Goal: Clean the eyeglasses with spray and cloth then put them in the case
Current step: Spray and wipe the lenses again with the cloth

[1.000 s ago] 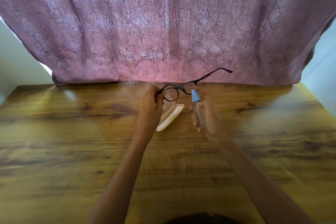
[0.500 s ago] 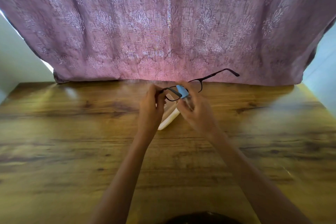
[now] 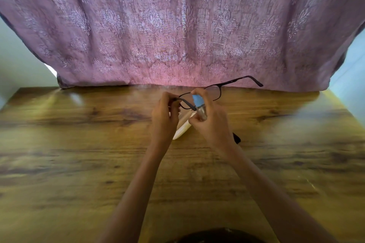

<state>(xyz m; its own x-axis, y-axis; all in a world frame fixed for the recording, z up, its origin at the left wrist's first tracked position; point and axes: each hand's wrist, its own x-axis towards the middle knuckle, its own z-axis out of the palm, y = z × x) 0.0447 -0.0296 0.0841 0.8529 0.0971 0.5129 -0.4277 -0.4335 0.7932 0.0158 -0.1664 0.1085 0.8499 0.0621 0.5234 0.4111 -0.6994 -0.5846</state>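
Dark-framed eyeglasses (image 3: pixel 218 89) are held up above the wooden table (image 3: pixel 79 154), one temple pointing right toward the curtain. My left hand (image 3: pixel 165 118) pinches the frame's left end. My right hand (image 3: pixel 212 122) grips a small clear spray bottle (image 3: pixel 199 104) with a blue top, and its forefinger lies on the top, right at the left lens. Below the hands lies a cream case (image 3: pixel 181 126), open and largely hidden by them. No cloth is visible.
A mauve patterned curtain (image 3: pixel 177 25) hangs along the table's far edge. A small dark object (image 3: pixel 237 138) lies on the table just behind my right wrist. Pale walls show at both sides.
My right hand has brought the spray bottle left and up from beside the glasses to right in front of the lens. The left hand has kept its hold on the frame.
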